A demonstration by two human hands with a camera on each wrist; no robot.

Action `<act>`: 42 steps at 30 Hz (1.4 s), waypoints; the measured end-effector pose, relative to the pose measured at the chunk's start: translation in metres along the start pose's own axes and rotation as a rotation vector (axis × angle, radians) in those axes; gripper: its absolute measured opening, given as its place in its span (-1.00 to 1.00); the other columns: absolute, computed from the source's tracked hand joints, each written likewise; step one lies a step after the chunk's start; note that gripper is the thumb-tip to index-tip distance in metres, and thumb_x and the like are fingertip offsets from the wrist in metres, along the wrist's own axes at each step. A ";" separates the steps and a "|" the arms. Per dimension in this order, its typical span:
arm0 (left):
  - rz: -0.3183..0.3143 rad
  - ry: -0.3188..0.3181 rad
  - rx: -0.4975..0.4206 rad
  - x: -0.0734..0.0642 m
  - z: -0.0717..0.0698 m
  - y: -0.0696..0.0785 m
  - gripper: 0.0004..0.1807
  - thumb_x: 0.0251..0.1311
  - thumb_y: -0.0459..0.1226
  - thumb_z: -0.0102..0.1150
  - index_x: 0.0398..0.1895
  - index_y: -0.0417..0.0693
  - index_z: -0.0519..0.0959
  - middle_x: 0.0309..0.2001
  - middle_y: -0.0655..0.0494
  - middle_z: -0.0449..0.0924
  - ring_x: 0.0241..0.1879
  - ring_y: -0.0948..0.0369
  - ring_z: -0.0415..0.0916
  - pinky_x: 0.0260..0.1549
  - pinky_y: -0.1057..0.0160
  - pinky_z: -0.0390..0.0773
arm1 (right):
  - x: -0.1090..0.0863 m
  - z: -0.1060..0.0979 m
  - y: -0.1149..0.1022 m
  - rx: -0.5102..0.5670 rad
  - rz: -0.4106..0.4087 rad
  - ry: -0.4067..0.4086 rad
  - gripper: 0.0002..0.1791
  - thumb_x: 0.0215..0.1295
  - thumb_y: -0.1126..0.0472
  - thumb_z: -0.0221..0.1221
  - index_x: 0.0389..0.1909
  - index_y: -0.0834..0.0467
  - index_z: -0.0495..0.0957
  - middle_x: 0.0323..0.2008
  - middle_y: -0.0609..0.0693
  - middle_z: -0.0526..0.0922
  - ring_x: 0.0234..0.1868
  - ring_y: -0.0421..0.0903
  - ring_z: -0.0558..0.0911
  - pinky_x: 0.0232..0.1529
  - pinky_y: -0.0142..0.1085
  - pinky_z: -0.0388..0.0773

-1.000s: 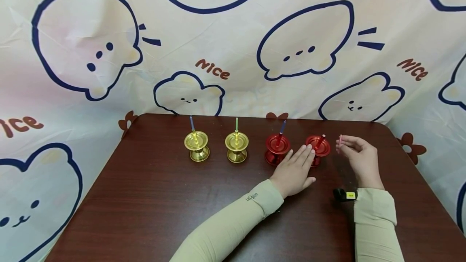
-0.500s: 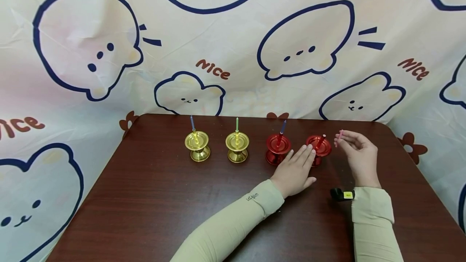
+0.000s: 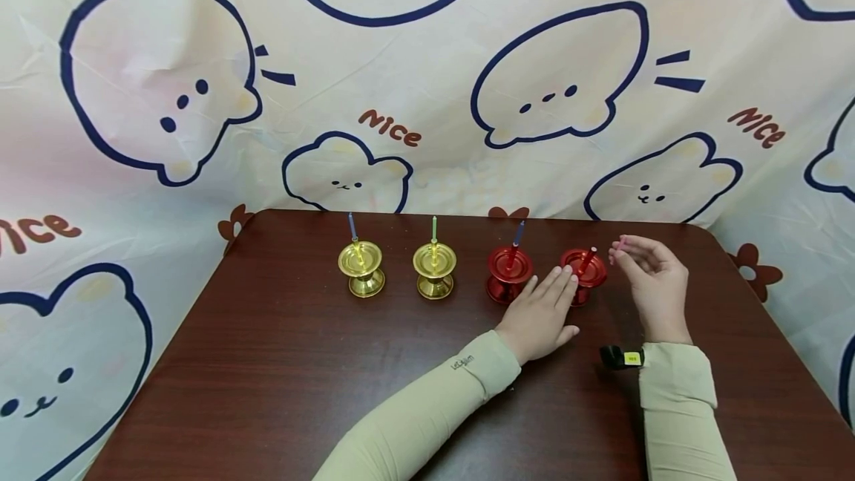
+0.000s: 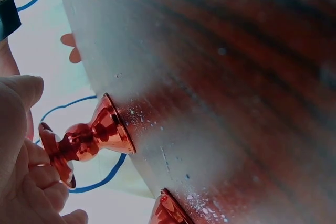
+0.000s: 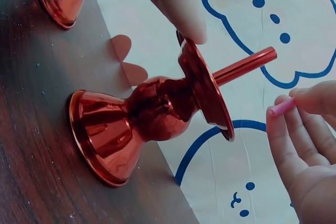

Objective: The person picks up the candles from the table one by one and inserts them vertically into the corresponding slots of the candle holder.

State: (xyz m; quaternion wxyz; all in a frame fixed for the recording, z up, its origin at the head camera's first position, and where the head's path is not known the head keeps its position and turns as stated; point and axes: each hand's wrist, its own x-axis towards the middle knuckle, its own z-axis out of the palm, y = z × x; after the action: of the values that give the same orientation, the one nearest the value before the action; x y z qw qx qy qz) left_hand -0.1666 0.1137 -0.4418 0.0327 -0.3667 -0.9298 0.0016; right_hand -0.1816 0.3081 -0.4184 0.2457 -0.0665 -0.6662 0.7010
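Note:
My left hand (image 3: 539, 315) reaches across with straight fingers, its fingertips on the dish rim of the rightmost red candle holder (image 5: 157, 108). A thin red tube stands up from the middle of that dish (image 5: 247, 67). To the right of the holder, my right hand (image 3: 656, 288) pinches a small pink candle (image 5: 282, 107) between thumb and fingers, apart from the tube. Much of the pink candle is hidden by the fingers in the head view. Beside the left fingers stands another red candle holder (image 3: 510, 264), bearing a blue candle (image 3: 519, 233).
Two gold candle holders stand to the left: one (image 3: 360, 260) with a blue candle (image 3: 352, 226), the other (image 3: 435, 260) with a green candle (image 3: 434, 228). The dark wooden table (image 3: 280, 362) ends at a cartoon-printed cloth (image 3: 441, 95) behind.
My right hand has moved a little left and up toward the rightmost red holder, turning the pink candle from upright to tilted. The left hand has stayed on the rim.

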 end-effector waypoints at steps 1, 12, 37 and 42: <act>0.001 0.001 -0.001 0.000 0.000 0.000 -0.17 0.49 0.20 -0.11 0.65 0.04 -0.03 0.64 0.14 -0.15 0.61 0.23 -0.25 0.50 0.12 0.04 | 0.000 0.001 0.000 -0.005 -0.008 -0.001 -0.72 0.27 0.44 0.32 0.00 0.28 0.68 -0.19 -0.02 0.77 -0.20 -0.19 0.74 -0.15 -0.53 0.62; -0.004 -0.005 0.008 0.000 0.001 0.001 -0.17 0.49 0.21 -0.13 0.66 0.04 -0.04 0.64 0.15 -0.16 0.61 0.23 -0.26 0.51 0.12 0.04 | -0.004 0.006 -0.001 -0.016 -0.112 0.007 -0.70 0.27 0.42 0.33 0.03 0.33 0.66 -0.17 0.00 0.76 -0.19 -0.15 0.73 -0.09 -0.52 0.61; -0.006 0.006 0.015 0.001 0.003 0.002 -0.16 0.49 0.20 -0.10 0.65 0.04 -0.03 0.64 0.14 -0.14 0.60 0.23 -0.24 0.50 0.11 0.05 | -0.011 0.020 -0.004 0.040 -0.268 -0.009 -0.69 0.26 0.44 0.33 0.02 0.41 0.63 -0.13 0.09 0.77 -0.12 -0.12 0.75 -0.03 -0.45 0.62; -0.004 0.005 0.017 0.001 0.003 0.002 -0.16 0.49 0.20 -0.11 0.65 0.04 -0.03 0.64 0.13 -0.14 0.61 0.22 -0.24 0.50 0.09 0.06 | -0.012 0.023 -0.003 0.054 -0.289 -0.027 -0.70 0.25 0.48 0.32 0.01 0.43 0.63 -0.13 0.09 0.77 -0.12 -0.13 0.75 -0.04 -0.44 0.62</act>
State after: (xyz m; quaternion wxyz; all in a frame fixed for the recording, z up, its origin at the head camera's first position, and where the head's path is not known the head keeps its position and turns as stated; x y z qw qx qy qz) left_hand -0.1662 0.1153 -0.4448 0.0380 -0.3647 -0.9303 0.0085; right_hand -0.1797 0.2825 -0.4162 0.3366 0.0462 -0.6529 0.6769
